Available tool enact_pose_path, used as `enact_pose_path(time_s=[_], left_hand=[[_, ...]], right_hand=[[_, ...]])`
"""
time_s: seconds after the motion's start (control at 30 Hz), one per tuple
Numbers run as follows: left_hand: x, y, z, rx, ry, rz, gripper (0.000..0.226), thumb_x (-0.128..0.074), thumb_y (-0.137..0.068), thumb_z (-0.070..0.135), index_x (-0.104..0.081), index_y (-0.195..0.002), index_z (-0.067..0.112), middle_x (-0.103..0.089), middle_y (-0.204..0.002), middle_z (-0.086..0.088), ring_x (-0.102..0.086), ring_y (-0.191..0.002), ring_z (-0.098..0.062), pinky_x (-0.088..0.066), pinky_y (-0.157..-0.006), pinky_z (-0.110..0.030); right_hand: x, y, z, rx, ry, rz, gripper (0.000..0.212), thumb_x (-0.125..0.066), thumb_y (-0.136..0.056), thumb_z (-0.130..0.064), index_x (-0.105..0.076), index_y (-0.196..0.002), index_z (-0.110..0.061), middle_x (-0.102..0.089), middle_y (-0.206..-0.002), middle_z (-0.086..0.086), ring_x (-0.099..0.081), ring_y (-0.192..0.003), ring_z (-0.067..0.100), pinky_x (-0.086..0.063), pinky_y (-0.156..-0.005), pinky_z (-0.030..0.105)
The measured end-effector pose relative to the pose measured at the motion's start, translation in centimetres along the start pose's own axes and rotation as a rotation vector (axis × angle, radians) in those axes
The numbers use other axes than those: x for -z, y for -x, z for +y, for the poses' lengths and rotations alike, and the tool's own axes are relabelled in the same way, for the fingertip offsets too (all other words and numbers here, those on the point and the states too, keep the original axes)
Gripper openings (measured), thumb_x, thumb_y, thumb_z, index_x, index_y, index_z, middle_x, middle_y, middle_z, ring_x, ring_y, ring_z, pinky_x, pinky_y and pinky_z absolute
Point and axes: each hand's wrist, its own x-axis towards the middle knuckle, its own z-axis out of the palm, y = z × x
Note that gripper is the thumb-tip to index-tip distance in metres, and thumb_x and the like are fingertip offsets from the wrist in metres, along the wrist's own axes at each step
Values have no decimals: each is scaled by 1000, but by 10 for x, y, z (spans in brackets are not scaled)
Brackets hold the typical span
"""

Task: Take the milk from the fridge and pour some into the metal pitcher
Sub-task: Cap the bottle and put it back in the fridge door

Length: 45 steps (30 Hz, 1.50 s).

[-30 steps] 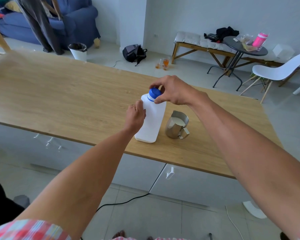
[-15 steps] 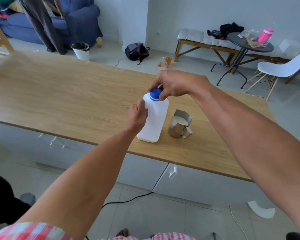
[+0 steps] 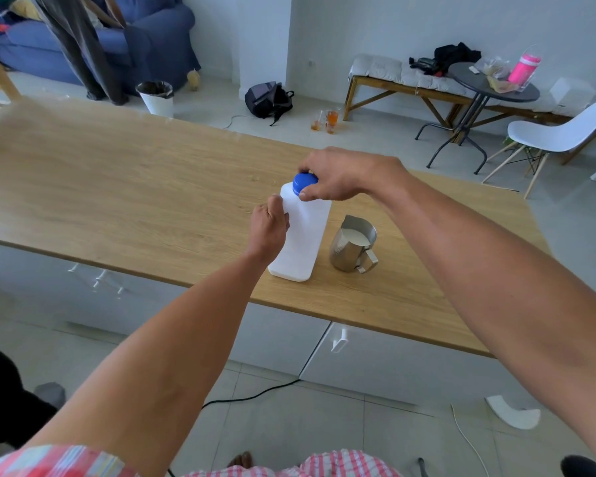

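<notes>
Milk bottle, white opaque plastic, rectangular (image 3: pixel 301 235), upright on light wooden countertop (image 3: pixel 135 187) near front edge. Left hand (image 3: pixel 269 227) wrapped around bottle's left side, below shoulder. Right hand (image 3: pixel 341 173) over bottle top, thumb and fingertips pinching round blue screw cap (image 3: pixel 304 182); cap seated on neck. Stainless steel pitcher with handle (image 3: pixel 353 244) just right of bottle, apart from it, spout facing away, milk visible inside. Both forearms bare; pink-checked garment at lower frame edge.

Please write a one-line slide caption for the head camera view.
Left hand steadies the milk bottle while right hand grips its blue cap, beside the milk-filled metal pitcher.
</notes>
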Motion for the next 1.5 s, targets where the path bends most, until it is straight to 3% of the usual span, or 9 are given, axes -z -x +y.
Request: enact_pose_path(time_s=[0.2,0.53,0.73,0.9,0.97,1.17,1.23,1.33,1.5], left_hand=[[-5,4,1,-31,-15,92,46,-31,-106,13,-25,-60,20,-31,-43,12,-25,-51,-13,-25,-53,-29],[-12,6,1,-51,-103,203,50,-30,-106,14,-29,-56,16,-38,-52,0,-28,-49,-14,-25,-48,-29],[-8,7,4,-3,-90,153,56,-31,-103,17,-33,-48,27,-40,-42,10,-31,-45,-10,-26,-45,-26],[-6,12,7,-1,-65,105,46,-32,-101,16,-26,-56,24,-30,-49,11,-24,-52,-13,-22,-51,-30],[-5,12,8,13,-56,90,48,-32,-100,18,-26,-53,29,-27,-51,10,-22,-52,-13,-21,-49,-29],[-3,15,16,58,-28,24,41,-33,-97,22,-21,-58,29,-24,-53,11,-20,-56,-15,-17,-53,-31],[-3,17,19,45,-15,5,35,-33,-96,23,-21,-62,23,-26,-54,10,-21,-56,-15,-18,-54,-31],[-1,20,25,40,22,-19,31,-33,-93,23,-20,-65,23,-25,-58,6,-20,-60,-18,-16,-60,-39],[4,26,33,18,36,-53,45,-34,-91,24,-24,-47,31,-26,-52,9,-19,-55,-16,-17,-61,-44]], right_hand=[[-21,-1,-10,-101,40,197,40,-54,-97,-54,-41,-74,-24,-46,-80,-5,-47,-68,17,-32,-56,35],[-36,3,-31,-188,0,419,26,-55,-100,-43,-60,-95,-19,-62,-103,7,-58,-91,31,-35,-67,36],[-52,8,-27,-308,-232,439,45,-53,-96,-59,-47,-79,-18,-49,-77,-2,-53,-73,28,-35,-60,35],[-110,35,-17,-270,-498,737,47,-44,-101,-55,-55,-129,-19,-59,-104,-2,-54,-81,17,-41,-63,33],[-138,42,-16,-307,-653,811,43,-46,-104,-45,-55,-133,-15,-60,-104,-2,-55,-83,14,-44,-68,33],[-197,44,-35,-559,-1153,640,31,-40,-101,-26,-55,-79,-10,-56,-74,8,-50,-69,20,-41,-63,37],[-204,39,-42,-656,-1388,438,40,-34,-102,-38,-62,-97,-10,-63,-91,12,-61,-85,27,-54,-79,44],[-209,29,-47,-740,-1760,267,52,-31,-97,-61,-59,-126,-29,-64,-119,1,-57,-114,26,-45,-104,52],[-219,18,-41,-706,-1993,315,39,-49,-91,-67,-67,-113,-40,-76,-105,-12,-67,-107,16,-53,-94,45]])
